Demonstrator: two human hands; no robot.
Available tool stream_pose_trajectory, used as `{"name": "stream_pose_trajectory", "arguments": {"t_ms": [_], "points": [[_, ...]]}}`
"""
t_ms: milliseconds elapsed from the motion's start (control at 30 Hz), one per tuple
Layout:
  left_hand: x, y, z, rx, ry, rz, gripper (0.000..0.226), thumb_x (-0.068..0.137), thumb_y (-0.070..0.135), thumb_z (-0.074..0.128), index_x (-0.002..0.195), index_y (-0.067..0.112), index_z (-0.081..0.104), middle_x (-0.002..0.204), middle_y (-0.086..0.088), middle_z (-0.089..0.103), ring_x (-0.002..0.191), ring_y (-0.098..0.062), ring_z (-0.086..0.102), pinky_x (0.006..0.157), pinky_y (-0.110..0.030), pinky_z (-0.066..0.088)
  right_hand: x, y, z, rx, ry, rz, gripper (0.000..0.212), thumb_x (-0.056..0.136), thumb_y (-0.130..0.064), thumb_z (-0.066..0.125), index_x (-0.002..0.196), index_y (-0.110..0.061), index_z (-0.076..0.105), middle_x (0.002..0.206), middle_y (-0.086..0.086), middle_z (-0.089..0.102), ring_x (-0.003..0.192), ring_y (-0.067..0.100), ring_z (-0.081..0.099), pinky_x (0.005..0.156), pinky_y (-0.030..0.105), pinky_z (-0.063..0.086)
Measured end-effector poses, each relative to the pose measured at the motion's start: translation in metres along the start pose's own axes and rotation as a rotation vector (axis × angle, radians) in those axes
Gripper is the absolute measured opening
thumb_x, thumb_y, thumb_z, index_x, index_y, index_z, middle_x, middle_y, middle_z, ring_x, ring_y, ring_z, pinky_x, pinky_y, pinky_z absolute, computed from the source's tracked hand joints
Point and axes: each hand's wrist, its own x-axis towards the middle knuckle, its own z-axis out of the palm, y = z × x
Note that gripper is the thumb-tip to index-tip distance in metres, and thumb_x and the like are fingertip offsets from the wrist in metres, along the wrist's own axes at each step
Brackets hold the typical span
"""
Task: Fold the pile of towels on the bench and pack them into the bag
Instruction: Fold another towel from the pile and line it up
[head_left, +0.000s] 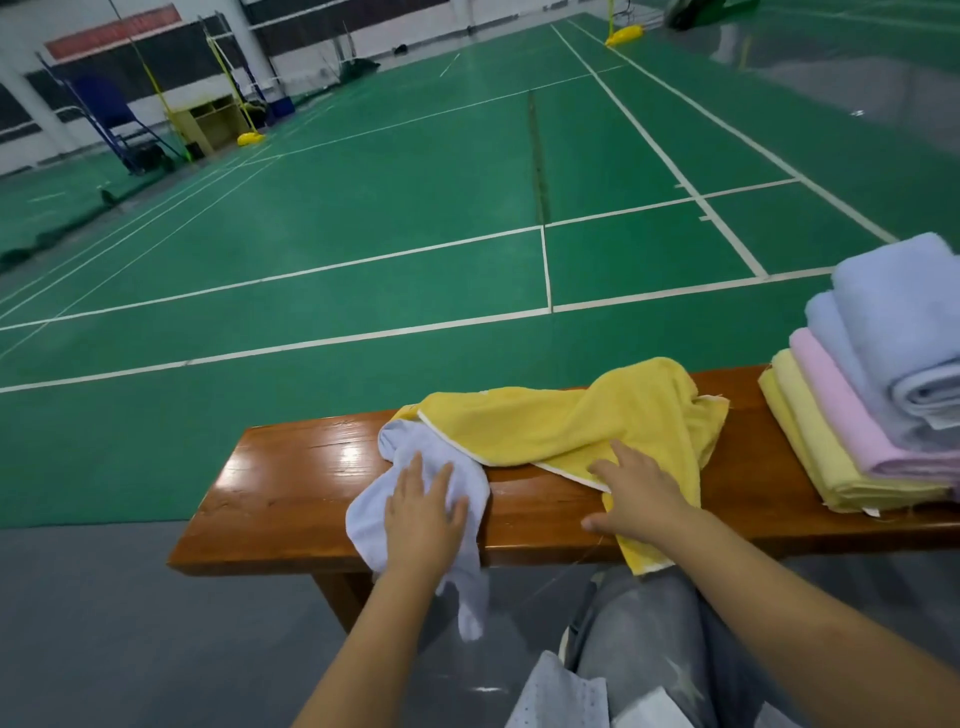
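Bare forearms, grey trousers, something pale in my lap

Both my forearms are bare right down to the wrist, no sleeve, watch, ring or band showing on my left hand (423, 512) or my right hand (641, 496). My nails look short and unpainted. Below my right arm I wear washed-out grey trousers (644, 634), mottled like faded denim, with a pale star shape printed or worn into the cloth near the bottom edge. Lower still lies a light grey-blue fabric (558, 696) dotted with tiny holes or specks; it may be the hem of my top, though the edge of the view is too distorted to be sure.
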Motion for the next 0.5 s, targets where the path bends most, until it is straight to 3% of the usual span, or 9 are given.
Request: {"name": "stream_pose_trajectory", "arguments": {"t_ms": [100, 200, 367, 500], "points": [[-0.007, 0.023, -0.001, 0.054, -0.111, 0.183, 0.052, 0.099, 0.054, 0.031, 0.149, 0.042, 0.024, 0.163, 0.003, 0.004, 0.149, -0.026, 0.003, 0.117, -0.047, 0.015, -0.004, 0.016, 0.008, 0.005, -0.057, 0.017, 0.081, 0.076, -0.059, 0.068, 0.144, -0.035, 0.032, 0.16, 0.001, 0.007, 0.146, 0.023, 0.01, 0.116, 0.043, 0.02], [-0.004, 0.016, 0.008, 0.101, -0.274, 0.131, 0.055, 0.098, 0.058, 0.026, 0.15, 0.042, 0.018, 0.163, 0.007, 0.0, 0.149, -0.025, -0.004, 0.117, -0.05, 0.012, -0.006, 0.029, 0.005, 0.049, -0.017, 0.01, 0.065, 0.081, -0.049, 0.067, 0.139, -0.036, 0.04, 0.158, -0.003, 0.016, 0.144, 0.019, 0.018, 0.113, 0.04, 0.024], [0.01, -0.023, 0.007, 0.024, -0.272, -0.069, 0.055, 0.101, 0.053, 0.025, 0.152, 0.035, 0.018, 0.163, 0.003, 0.004, 0.149, -0.029, 0.002, 0.117, -0.051, 0.017, -0.009, 0.047, 0.01, 0.123, 0.092, 0.031, 0.039, 0.09, -0.033, 0.061, 0.128, -0.03, 0.053, 0.152, -0.005, 0.031, 0.137, 0.018, 0.032, 0.107, 0.033, 0.033], [0.033, -0.064, 0.006, 0.008, -0.355, -0.084, 0.048, 0.104, 0.035, 0.024, 0.152, 0.028, 0.021, 0.163, -0.003, 0.001, 0.148, -0.035, -0.005, 0.118, -0.056, 0.01, -0.011, 0.052, 0.016, 0.134, 0.237, 0.077, 0.022, 0.095, -0.015, 0.046, 0.111, -0.025, 0.058, 0.13, -0.005, 0.052, 0.117, 0.018, 0.049, 0.088, 0.032, 0.039]]}}
